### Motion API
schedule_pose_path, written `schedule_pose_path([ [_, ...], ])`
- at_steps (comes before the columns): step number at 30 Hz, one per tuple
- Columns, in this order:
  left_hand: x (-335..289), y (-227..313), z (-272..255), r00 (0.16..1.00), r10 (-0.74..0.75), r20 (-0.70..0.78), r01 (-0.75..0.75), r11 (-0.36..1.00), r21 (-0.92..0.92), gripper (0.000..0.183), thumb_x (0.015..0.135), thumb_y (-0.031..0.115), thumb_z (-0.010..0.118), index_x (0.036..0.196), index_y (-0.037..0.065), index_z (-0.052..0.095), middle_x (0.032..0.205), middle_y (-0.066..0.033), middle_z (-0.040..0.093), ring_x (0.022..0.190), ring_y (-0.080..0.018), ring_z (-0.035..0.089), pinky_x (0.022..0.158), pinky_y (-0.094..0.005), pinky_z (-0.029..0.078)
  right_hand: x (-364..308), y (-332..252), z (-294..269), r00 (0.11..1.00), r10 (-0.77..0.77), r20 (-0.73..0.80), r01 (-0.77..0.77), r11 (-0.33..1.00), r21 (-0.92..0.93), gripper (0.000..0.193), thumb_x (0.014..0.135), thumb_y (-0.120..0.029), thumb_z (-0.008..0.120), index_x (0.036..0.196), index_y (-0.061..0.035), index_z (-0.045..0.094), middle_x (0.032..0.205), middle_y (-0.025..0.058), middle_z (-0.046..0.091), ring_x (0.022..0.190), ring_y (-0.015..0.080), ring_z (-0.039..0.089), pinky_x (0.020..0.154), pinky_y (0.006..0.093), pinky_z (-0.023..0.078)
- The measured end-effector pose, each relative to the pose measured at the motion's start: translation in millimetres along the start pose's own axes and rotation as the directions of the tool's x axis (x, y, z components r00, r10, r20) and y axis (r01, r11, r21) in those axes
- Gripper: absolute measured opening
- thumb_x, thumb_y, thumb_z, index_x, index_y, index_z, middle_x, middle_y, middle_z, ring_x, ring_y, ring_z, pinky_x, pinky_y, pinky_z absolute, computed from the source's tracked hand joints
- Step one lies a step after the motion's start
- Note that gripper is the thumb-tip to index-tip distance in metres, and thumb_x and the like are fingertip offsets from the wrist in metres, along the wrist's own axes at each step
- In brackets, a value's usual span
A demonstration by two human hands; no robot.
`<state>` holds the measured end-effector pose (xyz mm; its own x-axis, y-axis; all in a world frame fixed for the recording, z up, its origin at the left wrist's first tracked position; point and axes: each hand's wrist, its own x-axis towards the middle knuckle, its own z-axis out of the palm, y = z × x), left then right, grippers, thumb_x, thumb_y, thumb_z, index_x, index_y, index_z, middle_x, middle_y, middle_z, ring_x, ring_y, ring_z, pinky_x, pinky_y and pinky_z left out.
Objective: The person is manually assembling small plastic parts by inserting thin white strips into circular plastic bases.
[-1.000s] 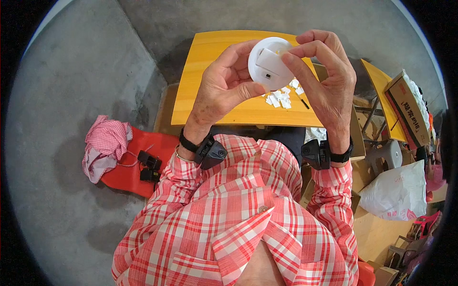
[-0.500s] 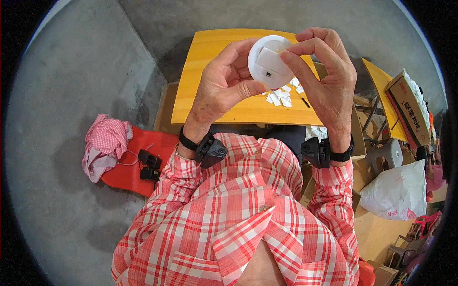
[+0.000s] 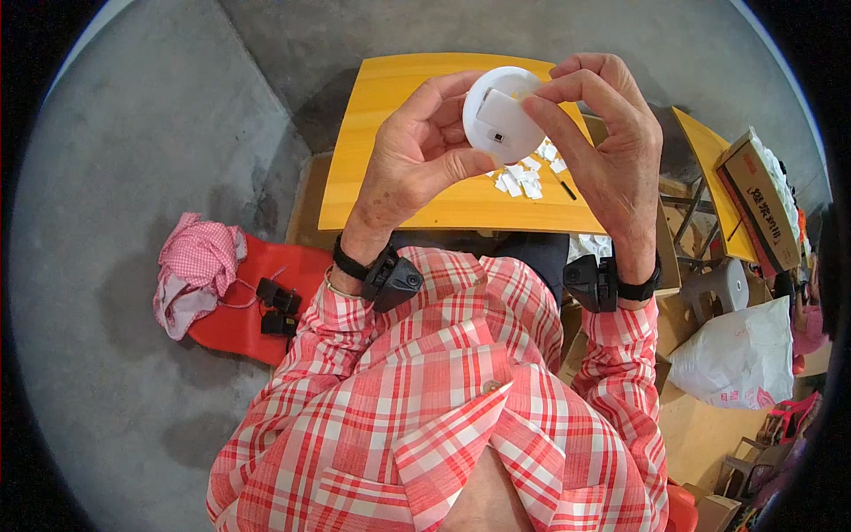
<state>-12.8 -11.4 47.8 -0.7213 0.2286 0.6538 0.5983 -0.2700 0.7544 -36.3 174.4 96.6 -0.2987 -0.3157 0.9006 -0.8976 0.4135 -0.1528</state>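
Above the table I hold up a round white plastic disc-shaped device point(image 3: 482, 142). Its face has a raised rectangular cover point(image 3: 502, 111) and a small black switch-like part point(image 3: 499, 137). My left hand point(image 3: 417, 146) grips the disc by its left rim, the thumb below and the fingers behind. The thumb and index finger of my right hand point(image 3: 612, 133) are pinched together at the cover's upper right corner. Whether they have hold of the cover or something small is hidden by the fingertips. Small white pieces point(image 3: 521, 182) lie in a loose pile beneath the hands.
The yellow table point(image 3: 372, 133) stands in front of me, with a thin black stick-like tool point(image 3: 566, 188) on it. A red chair point(image 3: 230, 324) with a pink checked cloth point(image 3: 199, 266) is at left. On the right are a cardboard box point(image 3: 758, 199), a grey stool point(image 3: 720, 288) and a white sack point(image 3: 740, 355).
The disc has shifted very slightly to the right. My right fingertips have moved a little at the cover's corner; the grip of my left hand looks the same.
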Motion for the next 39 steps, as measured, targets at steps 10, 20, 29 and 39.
schedule_pose_path([
  [10, -1, 2, 1, 0.999, -0.042, 0.005, 0.041, 0.999, 0.027, 0.059, 0.076, -0.005, 0.066, 0.128, 0.002, 0.039, 0.116, -0.0135, 0.055, 0.104, -0.0206, 0.057, 0.087, -0.0320, 0.050, 0, -1, 1, 0.999, -0.029, -0.024, 0.028, 0.999, -0.017, 0.011, 0.070, -0.007, 0.072, 0.077, -0.0032, 0.064, 0.085, 0.0084, 0.058, 0.080, 0.0229, 0.058, 0.069, 0.0314, 0.048],
  [20, -2, -1, 1, 1.000, -0.013, -0.010, 0.013, 1.000, 0.027, 0.060, 0.076, -0.004, 0.067, 0.128, 0.003, 0.039, 0.114, -0.0137, 0.056, 0.104, -0.0209, 0.057, 0.088, -0.0320, 0.049, -2, 2, 6, 0.996, -0.088, -0.001, 0.088, 0.995, -0.043, 0.014, 0.069, -0.008, 0.072, 0.077, -0.0046, 0.062, 0.082, 0.0074, 0.056, 0.078, 0.0240, 0.056, 0.066, 0.0336, 0.046],
  [29, -1, -3, 0, 0.997, 0.012, -0.070, -0.015, 0.999, -0.036, 0.036, 0.085, 0.008, 0.062, 0.116, 0.001, 0.046, 0.101, -0.0127, 0.061, 0.088, -0.0170, 0.062, 0.070, -0.0260, 0.053, -3, -4, 11, 0.994, -0.044, 0.099, 0.049, 0.997, -0.056, 0.010, 0.073, -0.003, 0.069, 0.080, -0.0025, 0.061, 0.075, 0.0059, 0.058, 0.070, 0.0166, 0.058, 0.061, 0.0262, 0.047],
  [39, 0, -6, 2, 0.962, -0.063, -0.267, 0.077, 0.996, 0.041, 0.026, 0.088, 0.017, 0.059, 0.106, 0.001, 0.050, 0.087, -0.0108, 0.065, 0.067, -0.0140, 0.064, 0.051, -0.0206, 0.047, -32, 13, 19, 0.896, 0.441, 0.050, -0.417, 0.798, 0.435, 0.015, 0.085, -0.009, 0.061, 0.097, 0.0000, 0.060, 0.078, 0.0005, 0.059, 0.072, 0.0057, 0.054, 0.067, 0.0197, 0.045],
])
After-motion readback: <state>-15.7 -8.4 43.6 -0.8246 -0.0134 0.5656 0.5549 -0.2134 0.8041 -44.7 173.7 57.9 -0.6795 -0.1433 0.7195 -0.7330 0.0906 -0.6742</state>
